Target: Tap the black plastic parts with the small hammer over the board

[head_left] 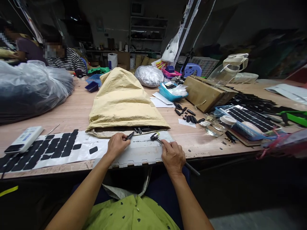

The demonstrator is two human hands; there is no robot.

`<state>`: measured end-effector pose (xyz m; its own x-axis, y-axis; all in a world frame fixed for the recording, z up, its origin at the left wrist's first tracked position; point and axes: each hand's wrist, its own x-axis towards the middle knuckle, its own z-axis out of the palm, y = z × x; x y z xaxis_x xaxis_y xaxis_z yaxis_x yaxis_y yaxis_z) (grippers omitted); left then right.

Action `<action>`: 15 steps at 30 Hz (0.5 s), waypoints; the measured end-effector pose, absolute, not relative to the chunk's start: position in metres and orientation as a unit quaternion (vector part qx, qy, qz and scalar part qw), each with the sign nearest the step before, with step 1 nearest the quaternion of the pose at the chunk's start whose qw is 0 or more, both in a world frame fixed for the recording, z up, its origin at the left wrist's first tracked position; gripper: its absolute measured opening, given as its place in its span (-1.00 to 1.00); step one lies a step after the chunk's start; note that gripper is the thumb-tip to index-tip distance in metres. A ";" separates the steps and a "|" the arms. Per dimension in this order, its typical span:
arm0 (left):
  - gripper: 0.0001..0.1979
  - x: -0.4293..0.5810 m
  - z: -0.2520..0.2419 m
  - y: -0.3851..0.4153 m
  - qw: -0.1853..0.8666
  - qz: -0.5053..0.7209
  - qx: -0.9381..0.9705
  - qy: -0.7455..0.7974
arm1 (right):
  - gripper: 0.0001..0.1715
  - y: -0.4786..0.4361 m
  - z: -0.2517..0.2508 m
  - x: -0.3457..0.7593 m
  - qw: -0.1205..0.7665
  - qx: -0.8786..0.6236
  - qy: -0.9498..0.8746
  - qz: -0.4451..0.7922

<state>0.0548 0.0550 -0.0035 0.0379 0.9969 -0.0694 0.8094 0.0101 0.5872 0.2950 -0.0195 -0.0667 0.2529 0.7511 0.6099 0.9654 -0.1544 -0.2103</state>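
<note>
My left hand (118,143) is closed on a small black cylindrical part (129,136), held just in front of the mouth of a pale yellow sack (122,102). More dark parts (137,130) show at the sack's opening; the rest of its inside is hidden. My right hand (173,156) grips the handle of a small hammer (153,136), whose head points to the left and whose black handle end sticks out past the hand. Below both hands lies a light grey sheet (141,156) with a notched front edge, at the table's edge.
On the left are a sheet of black adhesive pads (56,145), a white boxy device (25,139) and a large filled plastic bag (33,92). To the right lie several black parts (190,119), a cardboard box (203,94) and a blue basket (249,131). Two people sit at the back left.
</note>
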 end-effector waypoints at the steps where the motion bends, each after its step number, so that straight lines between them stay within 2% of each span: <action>1: -0.84 0.049 -0.004 0.050 0.252 0.200 0.686 0.652 | -0.72 -0.019 -0.067 0.295 0.289 -0.737 -0.582 -0.187; 7: -0.78 0.033 -0.022 0.037 0.246 0.248 0.745 0.568 | -0.73 -0.019 -0.068 0.297 0.288 -0.733 -0.585 -0.195; 15: -0.72 0.032 -0.027 0.037 0.242 0.248 0.759 0.551 | -0.73 -0.019 -0.064 0.298 0.279 -0.739 -0.587 -0.176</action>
<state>0.0324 0.0374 -0.0268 0.2705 0.9565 0.1092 0.7162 -0.2758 0.6411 0.2976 -0.0186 -0.0641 0.2483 0.7699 0.5879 0.9663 -0.1537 -0.2067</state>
